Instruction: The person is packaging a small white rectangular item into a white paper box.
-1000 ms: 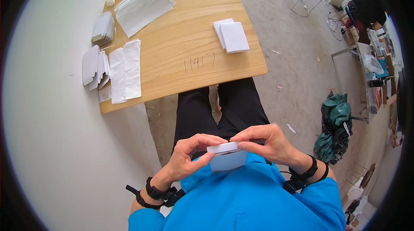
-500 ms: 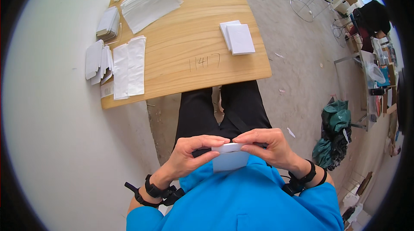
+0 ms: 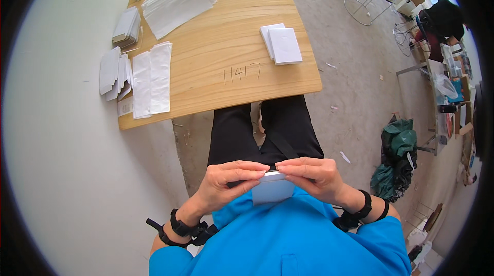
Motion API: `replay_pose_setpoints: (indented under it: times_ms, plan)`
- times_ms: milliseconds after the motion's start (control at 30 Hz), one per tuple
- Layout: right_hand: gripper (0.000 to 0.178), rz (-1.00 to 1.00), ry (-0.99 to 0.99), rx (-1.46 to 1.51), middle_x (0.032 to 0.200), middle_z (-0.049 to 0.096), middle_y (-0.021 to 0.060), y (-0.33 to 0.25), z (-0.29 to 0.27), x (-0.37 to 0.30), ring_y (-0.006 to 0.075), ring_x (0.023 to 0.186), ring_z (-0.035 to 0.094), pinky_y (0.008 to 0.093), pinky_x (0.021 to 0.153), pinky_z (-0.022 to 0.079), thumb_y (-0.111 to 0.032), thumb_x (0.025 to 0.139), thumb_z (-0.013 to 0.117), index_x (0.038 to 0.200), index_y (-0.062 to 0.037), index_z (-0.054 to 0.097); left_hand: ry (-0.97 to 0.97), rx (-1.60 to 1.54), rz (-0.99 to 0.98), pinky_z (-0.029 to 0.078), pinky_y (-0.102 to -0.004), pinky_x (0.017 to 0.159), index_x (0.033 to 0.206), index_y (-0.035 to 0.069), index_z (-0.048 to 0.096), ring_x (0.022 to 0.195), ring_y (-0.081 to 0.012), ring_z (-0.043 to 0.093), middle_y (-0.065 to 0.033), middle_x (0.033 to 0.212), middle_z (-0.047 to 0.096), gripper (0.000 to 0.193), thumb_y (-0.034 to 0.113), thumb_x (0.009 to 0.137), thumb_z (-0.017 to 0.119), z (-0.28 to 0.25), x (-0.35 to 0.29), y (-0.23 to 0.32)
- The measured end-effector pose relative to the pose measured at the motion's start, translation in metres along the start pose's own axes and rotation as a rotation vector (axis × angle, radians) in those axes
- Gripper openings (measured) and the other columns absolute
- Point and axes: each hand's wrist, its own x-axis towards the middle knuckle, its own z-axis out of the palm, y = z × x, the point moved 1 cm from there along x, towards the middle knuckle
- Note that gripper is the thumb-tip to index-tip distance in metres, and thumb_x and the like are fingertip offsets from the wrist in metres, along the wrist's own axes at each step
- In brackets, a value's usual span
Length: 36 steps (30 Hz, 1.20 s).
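Note:
Close to my body, above my lap, I hold a small flat white box (image 3: 271,191) upright between both hands. My left hand (image 3: 229,180) grips the upper left corner, fingers along the top edge and thumb on the near face. Across from it, my right hand (image 3: 315,176) pinches the upper right corner in the same way. The fingertips almost meet at the middle of the top edge, where a narrow white strip shows. The box's far side is hidden.
Ahead stands a wooden table (image 3: 226,34). Two white boxes (image 3: 286,46) lie at its right, flat white cartons (image 3: 114,72) and white paper sleeves (image 3: 152,80) at its left, more white sheets (image 3: 177,5) behind. Dark green bags (image 3: 396,147) sit on the floor at right.
The fingers have drawn together along the box's top edge. The strip at the top looks thinner, and the gap seen below it before no longer shows.

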Motion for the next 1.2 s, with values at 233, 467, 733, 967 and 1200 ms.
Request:
replay_pose_setpoints:
  times_ms: [233,467,733,967,1200]
  plan:
    - [0.028,-0.147,0.057,-0.098,0.107,0.071,0.0172,0.005,0.004,-0.003,0.0293,0.092,0.072,0.0342,0.078,0.061,-0.008,0.081,0.078,0.108,-0.0026,0.072,0.032,0.181,0.087,0.058,-0.0341,0.088,0.109,0.006,0.074,0.102,-0.0252,0.070,-0.0133,0.114,0.071,0.028,-0.001,0.082,0.074,0.001,-0.001,0.008]
    - [0.017,-0.266,0.177,-0.139,0.095,0.071,0.0167,-0.015,0.008,0.003,0.0307,0.083,0.071,0.0367,0.071,0.058,-0.010,0.080,0.077,0.094,-0.0012,0.072,0.196,0.117,0.131,0.056,-0.0317,0.082,0.098,-0.001,0.073,0.092,-0.0232,0.070,-0.0146,0.105,0.072,0.014,0.005,0.086,0.073,0.016,-0.009,0.018]
    - [0.020,-0.264,0.223,-0.137,0.098,0.072,0.0163,-0.011,0.020,-0.016,0.0295,0.083,0.072,0.0340,0.071,0.059,-0.004,0.081,0.077,0.101,-0.0012,0.072,0.185,0.098,0.087,0.057,-0.0336,0.084,0.100,0.001,0.074,0.096,-0.0262,0.070,-0.0149,0.107,0.071,0.015,0.005,0.085,0.073,0.029,-0.017,0.012]
    - [0.029,-0.014,0.144,0.160,0.122,0.067,0.0185,0.007,0.012,-0.027,0.0243,0.106,0.068,0.0322,0.084,0.059,0.000,0.084,0.074,0.111,0.0001,0.066,0.151,0.337,0.274,0.057,-0.0344,0.084,0.102,0.005,0.073,0.097,-0.0267,0.070,-0.0151,0.107,0.071,0.020,-0.002,0.083,0.070,0.021,-0.006,0.003]
    - [0.033,-0.045,0.192,0.344,0.125,0.064,0.0188,0.005,0.027,-0.047,0.0270,0.112,0.065,0.0356,0.090,0.060,0.001,0.084,0.073,0.116,-0.0015,0.065,0.113,0.296,0.259,0.058,-0.0326,0.083,0.107,0.008,0.072,0.098,-0.0228,0.069,-0.0114,0.111,0.069,0.029,-0.001,0.080,0.075,0.035,-0.019,0.006]
